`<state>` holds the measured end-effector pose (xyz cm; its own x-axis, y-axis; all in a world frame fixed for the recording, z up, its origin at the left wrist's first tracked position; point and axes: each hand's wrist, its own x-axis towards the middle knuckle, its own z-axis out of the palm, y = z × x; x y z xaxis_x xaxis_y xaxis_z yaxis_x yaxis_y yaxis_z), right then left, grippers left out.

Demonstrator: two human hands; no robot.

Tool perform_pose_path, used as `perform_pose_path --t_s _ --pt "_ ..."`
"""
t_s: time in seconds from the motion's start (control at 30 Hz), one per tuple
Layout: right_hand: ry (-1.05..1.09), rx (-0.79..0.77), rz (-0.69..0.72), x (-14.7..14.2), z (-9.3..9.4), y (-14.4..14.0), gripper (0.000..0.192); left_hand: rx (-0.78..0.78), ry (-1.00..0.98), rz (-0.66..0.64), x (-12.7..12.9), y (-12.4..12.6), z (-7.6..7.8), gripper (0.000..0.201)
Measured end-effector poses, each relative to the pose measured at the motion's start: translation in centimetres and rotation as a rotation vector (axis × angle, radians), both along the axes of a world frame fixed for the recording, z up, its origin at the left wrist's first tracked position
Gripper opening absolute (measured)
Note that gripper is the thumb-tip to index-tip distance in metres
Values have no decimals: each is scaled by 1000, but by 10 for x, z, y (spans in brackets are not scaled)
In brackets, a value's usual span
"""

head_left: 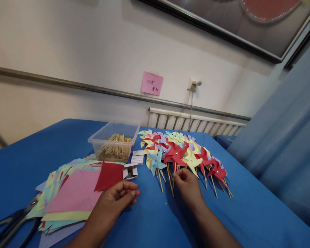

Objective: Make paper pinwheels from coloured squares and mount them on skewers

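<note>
My right hand (pixel 187 186) rests at the lower edge of a pile of paper pinwheels (pixel 181 151) on wooden sticks; its fingertips pinch the stick of a red pinwheel (pixel 176 154). My left hand (pixel 119 198) hovers beside a red paper square (pixel 109 175), fingers curled together with nothing clearly in them. The red square lies on a spread stack of coloured paper sheets (pixel 72 193), pink on top.
A clear plastic tub (pixel 113 139) of wooden sticks stands behind the sheets. Small white boxes (pixel 134 165) lie between the tub and the pinwheels. Black scissors (pixel 12 224) lie at the front left on the blue tablecloth (pixel 248 213). Behind: wall, radiator, pink note.
</note>
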<state>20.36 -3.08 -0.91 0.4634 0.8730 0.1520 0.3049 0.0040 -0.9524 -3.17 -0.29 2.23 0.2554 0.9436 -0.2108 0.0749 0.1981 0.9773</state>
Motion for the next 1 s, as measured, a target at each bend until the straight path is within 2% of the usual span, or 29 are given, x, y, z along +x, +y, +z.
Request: perform_pose_path --t_s 0.2,0.37,0.47,0.63,0.87,1.0 --pt "11 14 -18 7 1 4 25 -36 -1 10 2 0 2 26" --pt "-66 31 -148 36 -1 -8 28 -43 -4 -9 2 2 -5 29" --pt "-162 -22 -228 57 -5 -21 28 -42 -10 -22 2 4 -12 30" --pt "-289 -130 -233 74 -12 -30 26 -42 8 -40 3 6 -19 32" --pt "-339 -187 -218 76 -13 -28 25 -60 2 -37 5 2 -9 30" --pt "-388 -210 -243 76 -11 -30 22 -39 -21 14 10 -6 -5 22"
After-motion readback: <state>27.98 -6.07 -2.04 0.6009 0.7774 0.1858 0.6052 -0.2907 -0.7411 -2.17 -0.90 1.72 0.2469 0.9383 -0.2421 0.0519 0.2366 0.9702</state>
